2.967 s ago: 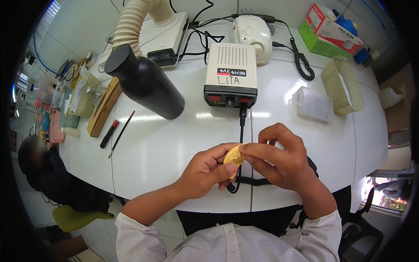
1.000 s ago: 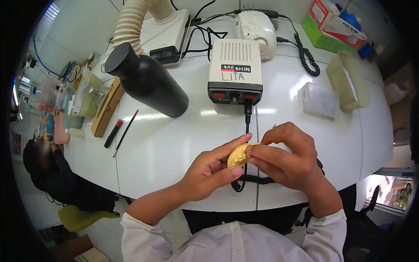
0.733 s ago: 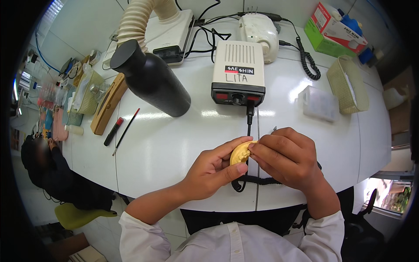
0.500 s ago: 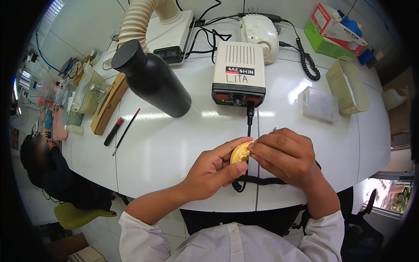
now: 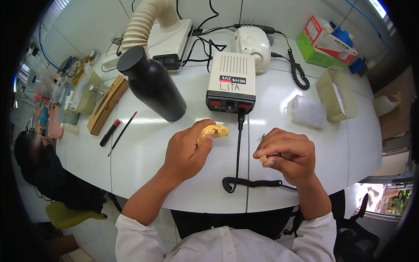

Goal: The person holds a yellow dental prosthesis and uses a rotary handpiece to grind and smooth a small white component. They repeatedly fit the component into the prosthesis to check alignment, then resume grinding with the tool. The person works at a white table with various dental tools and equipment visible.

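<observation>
My left hand [image 5: 185, 150] is closed around a yellow dental model [image 5: 217, 130], a curved arch with tooth shapes along it. The fingers wrap behind it and the thumb presses on its near side. Apart from it, to the right, my right hand [image 5: 291, 155] pinches a small cream tooth-like piece [image 5: 263, 159] between thumb and fingertips. Part of that piece is hidden by the fingers. Both hands are above the white table [image 5: 218, 192]. Between them runs the black cord [image 5: 238, 144] of a cream control box [image 5: 230, 78].
A tall black bottle [image 5: 152, 85] stands left of the box. A red-capped marker [image 5: 110, 132], a thin brush [image 5: 122, 133] and a wooden block [image 5: 108, 105] lie farther left. On the right are a clear plastic case [image 5: 307, 112] and a woven basket [image 5: 336, 94]. A person in black [image 5: 52, 170] sits far left.
My hands have moved apart, the left carrying the dental model left and up. My right hand has come away from the model with the small cream piece in its fingertips.
</observation>
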Demonstrator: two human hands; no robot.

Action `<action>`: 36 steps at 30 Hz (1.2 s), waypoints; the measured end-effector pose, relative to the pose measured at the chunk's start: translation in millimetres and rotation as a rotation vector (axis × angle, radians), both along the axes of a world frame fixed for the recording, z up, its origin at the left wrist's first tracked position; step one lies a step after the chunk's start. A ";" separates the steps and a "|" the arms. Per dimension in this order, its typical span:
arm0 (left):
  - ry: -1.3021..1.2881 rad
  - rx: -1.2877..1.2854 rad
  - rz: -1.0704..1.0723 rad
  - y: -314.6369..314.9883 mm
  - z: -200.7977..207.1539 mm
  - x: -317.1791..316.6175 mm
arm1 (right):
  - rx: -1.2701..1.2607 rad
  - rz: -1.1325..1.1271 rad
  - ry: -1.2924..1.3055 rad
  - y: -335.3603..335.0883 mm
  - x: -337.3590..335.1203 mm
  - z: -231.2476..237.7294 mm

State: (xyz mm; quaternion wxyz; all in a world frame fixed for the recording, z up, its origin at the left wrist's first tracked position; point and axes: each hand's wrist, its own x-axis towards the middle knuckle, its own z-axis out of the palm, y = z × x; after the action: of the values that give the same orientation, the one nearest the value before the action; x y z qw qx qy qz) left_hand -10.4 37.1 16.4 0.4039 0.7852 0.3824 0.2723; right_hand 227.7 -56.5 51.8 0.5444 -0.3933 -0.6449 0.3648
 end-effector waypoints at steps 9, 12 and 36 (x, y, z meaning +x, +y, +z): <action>0.235 0.185 0.051 11.5 -7.7 1.1 | -0.136 0.118 0.285 -1.8 0.3 -4.4; 0.317 0.283 0.021 12.6 -0.7 2.0 | -0.226 0.147 0.358 -4.1 1.0 -3.8; 0.260 0.552 0.051 -0.7 10.1 -0.4 | -0.181 -0.522 -0.918 -66.1 6.0 -18.8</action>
State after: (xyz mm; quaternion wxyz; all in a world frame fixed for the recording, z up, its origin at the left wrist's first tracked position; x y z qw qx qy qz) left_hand -10.8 36.4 26.5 0.1159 0.8836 0.3622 0.2730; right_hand 233.7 -122.6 33.0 0.2427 -0.7053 -0.6632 0.0618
